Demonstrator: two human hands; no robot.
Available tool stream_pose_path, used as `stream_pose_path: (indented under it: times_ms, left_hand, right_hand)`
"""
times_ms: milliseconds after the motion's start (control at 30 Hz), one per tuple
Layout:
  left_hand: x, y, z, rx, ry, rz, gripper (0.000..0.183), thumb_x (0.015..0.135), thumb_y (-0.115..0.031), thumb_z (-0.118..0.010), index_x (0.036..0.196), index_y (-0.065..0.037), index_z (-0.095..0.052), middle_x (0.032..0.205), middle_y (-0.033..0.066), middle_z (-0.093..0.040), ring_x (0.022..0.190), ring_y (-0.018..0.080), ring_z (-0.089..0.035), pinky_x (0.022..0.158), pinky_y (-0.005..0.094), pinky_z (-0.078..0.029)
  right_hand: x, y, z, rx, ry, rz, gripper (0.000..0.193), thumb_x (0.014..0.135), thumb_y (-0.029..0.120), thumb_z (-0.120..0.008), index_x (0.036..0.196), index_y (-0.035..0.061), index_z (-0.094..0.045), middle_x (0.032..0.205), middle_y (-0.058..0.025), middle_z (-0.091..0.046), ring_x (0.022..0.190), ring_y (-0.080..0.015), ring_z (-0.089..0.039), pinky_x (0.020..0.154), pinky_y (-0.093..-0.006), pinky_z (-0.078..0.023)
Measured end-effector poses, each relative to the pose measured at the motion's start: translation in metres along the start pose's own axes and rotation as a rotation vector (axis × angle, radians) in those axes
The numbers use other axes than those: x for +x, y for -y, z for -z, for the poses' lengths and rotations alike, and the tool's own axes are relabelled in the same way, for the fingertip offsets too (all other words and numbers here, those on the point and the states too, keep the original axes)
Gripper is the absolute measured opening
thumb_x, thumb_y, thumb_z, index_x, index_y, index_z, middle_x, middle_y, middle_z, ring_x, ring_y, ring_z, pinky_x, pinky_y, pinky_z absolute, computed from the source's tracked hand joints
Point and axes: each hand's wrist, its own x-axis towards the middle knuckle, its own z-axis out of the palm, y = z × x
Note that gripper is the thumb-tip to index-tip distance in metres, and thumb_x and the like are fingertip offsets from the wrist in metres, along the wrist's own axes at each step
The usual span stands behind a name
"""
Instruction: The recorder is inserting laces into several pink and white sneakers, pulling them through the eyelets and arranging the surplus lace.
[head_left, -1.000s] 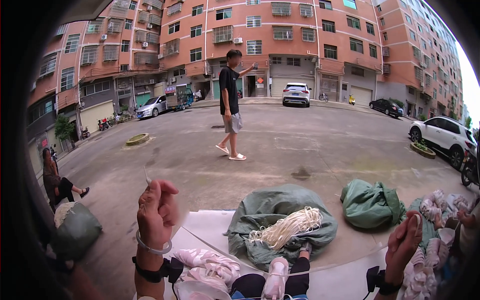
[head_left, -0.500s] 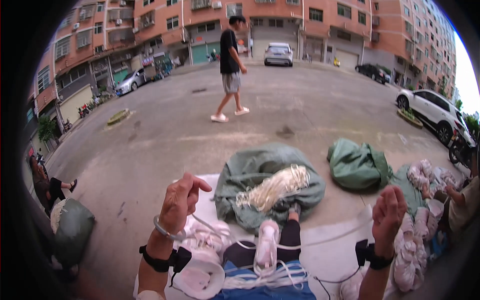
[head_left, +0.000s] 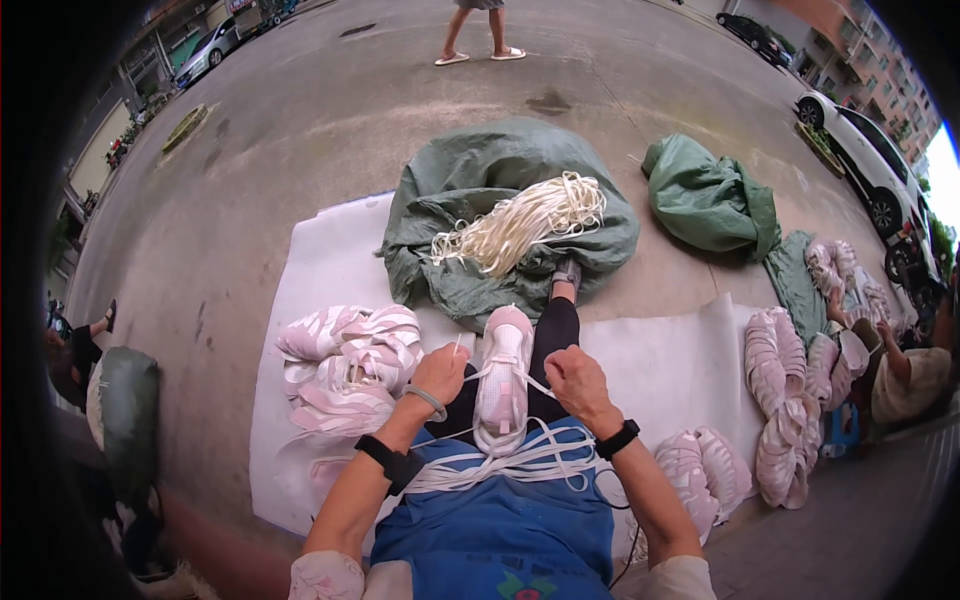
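Note:
A pink and white shoe upper rests upright between my legs, toe pointing away from me. A white shoelace runs through it, one end out to each side. My left hand is closed on the left end beside the shoe, with a bit of white lace tip sticking up from the fingers. To the right, my right hand is closed on the other end. A loose bunch of white laces lies across the blue apron on my lap.
Stacked pink and white shoe uppers sit to the left on a white sheet. More uppers lie at the right. Ahead, a green sack carries a cream lace bundle. Another green sack stands beyond. People sit at both sides.
The view has tilted down. Both hands have come down and inward from a wide spread to either side of the shoe, shortening the lace span. A passer-by has stepped to the right.

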Motion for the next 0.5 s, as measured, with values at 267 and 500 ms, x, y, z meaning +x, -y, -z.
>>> stream_pose_path:
  times_ms: [267, 500]
  left_hand:
    - [0.012, -0.036, -0.032, -0.052, -0.069, 0.051, 0.017, 0.082, -0.022, -0.062, 0.091, -0.008, -0.062, 0.088, 0.0137, -0.061, 0.083, 0.0342, -0.062, 0.072, 0.0433, -0.049]
    - [0.011, -0.028, -0.038, -0.032, -0.11, -0.021, 0.016, 0.083, -0.024, -0.06, 0.091, -0.009, -0.061, 0.087, 0.0132, -0.062, 0.081, 0.0358, -0.062, 0.069, 0.0457, -0.05]
  right_hand:
    - [0.015, 0.004, -0.047, -0.154, 0.11, -0.012, 0.018, 0.086, 0.019, -0.057, 0.076, 0.004, -0.06, 0.083, -0.0161, -0.057, 0.069, -0.0376, -0.063, 0.061, -0.0466, -0.051]
    - [0.02, 0.009, -0.047, -0.199, 0.173, 0.002, 0.02, 0.085, 0.024, -0.059, 0.078, 0.0057, -0.064, 0.082, -0.0143, -0.06, 0.07, -0.0358, -0.063, 0.062, -0.0464, -0.052]
